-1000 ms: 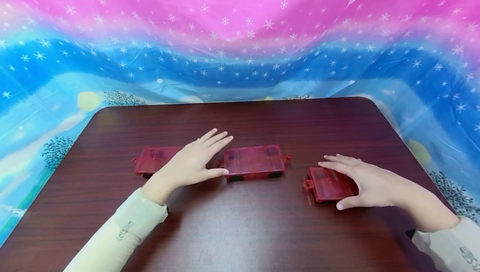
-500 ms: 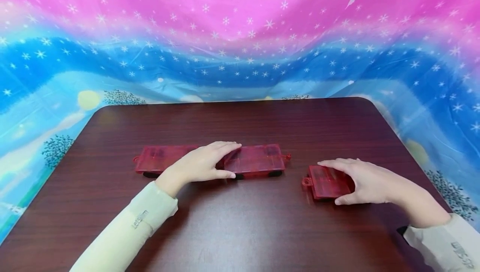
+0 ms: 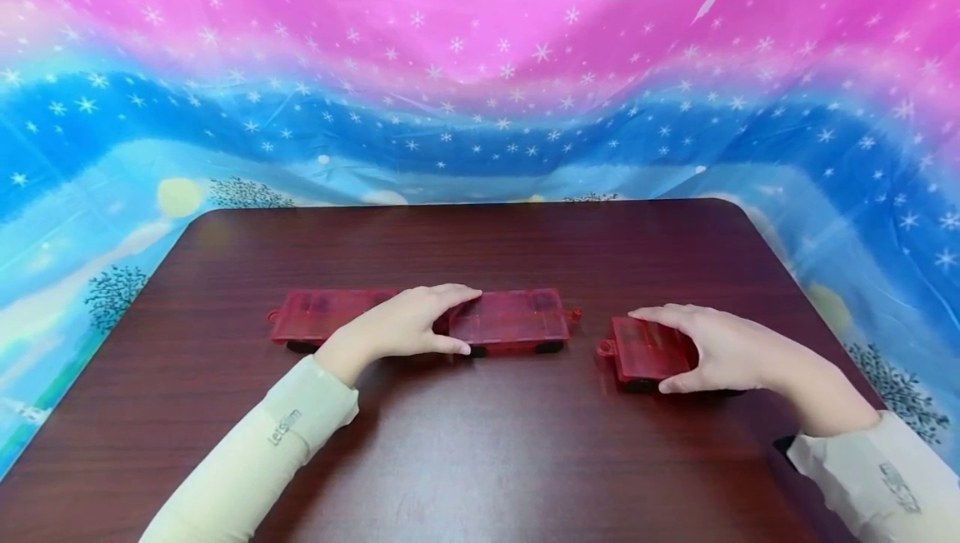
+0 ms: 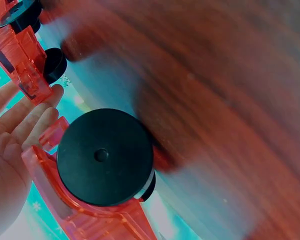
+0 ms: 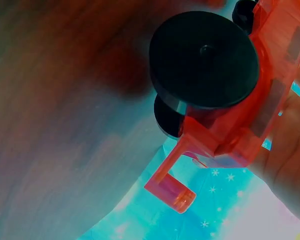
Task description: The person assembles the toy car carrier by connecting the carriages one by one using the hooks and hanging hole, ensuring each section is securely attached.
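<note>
Three translucent red toy train cars with black wheels are in a row on the table in the head view. My left hand [image 3: 401, 322] grips the left end of the middle car [image 3: 513, 316], thumb on the near side and fingers on the far side. Behind that hand, the left car [image 3: 326, 316] is partly hidden, so I cannot tell in the head view whether the two are coupled. My right hand [image 3: 727, 351] holds the right car [image 3: 648, 347] across its width. Its ring [image 3: 606, 348] faces the middle car's hook [image 3: 576, 314], with a gap between. The right wrist view shows a peg [image 5: 176, 194] on the right car's end.
The dark wood table [image 3: 465, 451] has rounded far corners. A patterned pink and blue cloth [image 3: 480, 77] hangs behind and beside it.
My left hand has moved right and closed on the middle car's left end. My right hand has brought the right car slightly left and away from me, nearer the middle car.
</note>
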### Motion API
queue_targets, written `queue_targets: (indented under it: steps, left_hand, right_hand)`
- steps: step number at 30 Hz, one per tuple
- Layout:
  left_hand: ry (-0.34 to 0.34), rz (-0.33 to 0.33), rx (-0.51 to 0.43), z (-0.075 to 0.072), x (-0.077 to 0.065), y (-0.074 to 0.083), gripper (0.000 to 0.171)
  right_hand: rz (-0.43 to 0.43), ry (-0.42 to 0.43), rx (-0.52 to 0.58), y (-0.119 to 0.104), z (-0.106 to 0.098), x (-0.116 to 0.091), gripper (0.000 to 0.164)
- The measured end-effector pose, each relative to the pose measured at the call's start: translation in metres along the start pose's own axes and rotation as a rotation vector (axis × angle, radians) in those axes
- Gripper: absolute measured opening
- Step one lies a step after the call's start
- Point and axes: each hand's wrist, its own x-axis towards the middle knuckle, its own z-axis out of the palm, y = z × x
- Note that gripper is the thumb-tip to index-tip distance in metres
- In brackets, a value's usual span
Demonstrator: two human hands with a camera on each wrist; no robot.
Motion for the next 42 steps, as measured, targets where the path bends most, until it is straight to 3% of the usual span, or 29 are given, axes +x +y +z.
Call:
queue_targets:
  steps: [13, 23, 42]
  left_hand:
    - [-0.01, -0.02, 0.021, 0.0, 0.001, 0.0, 0.079]
    - [-0.032, -0.028, -0.001, -0.001, 0.002, 0.0, 0.08]
    - [-0.031, -0.018, -0.001, 0.0, 0.003, -0.001, 0.08]
  right_hand:
    - [0.0, 0.048, 0.026, 0.0, -0.008, 0.023, 0.093]
    - [0.004, 0.036, 0.049, 0.004, -0.008, 0.036, 0.094]
    - [-0.007, -0.002, -0.008, 0.005, -0.006, 0.049, 0.093]
